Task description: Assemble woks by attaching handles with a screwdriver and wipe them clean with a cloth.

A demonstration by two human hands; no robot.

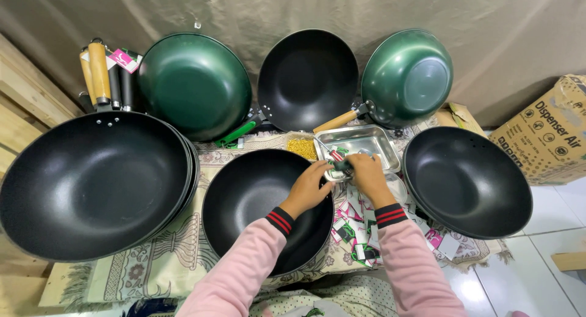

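My left hand (309, 187) reaches over the far rim of a black wok (244, 201) in front of me, fingers pinched near a small dark object (342, 165). My right hand (368, 173) meets it there, closed around that small object at the near edge of a shallow steel tray (375, 140). Both arms wear pink sleeves with dark striped cuffs. Exactly what the object is stays unclear; a small green and red packet (336, 153) lies just beyond it in the tray.
A stack of large black woks (91, 182) sits left, another black wok (467, 182) right. Two green woks (194, 85) (408, 76) and a black one (307, 79) lean on the cloth backdrop. Paper labels (357, 234) litter the patterned mat. A cardboard box (549, 134) stands right.
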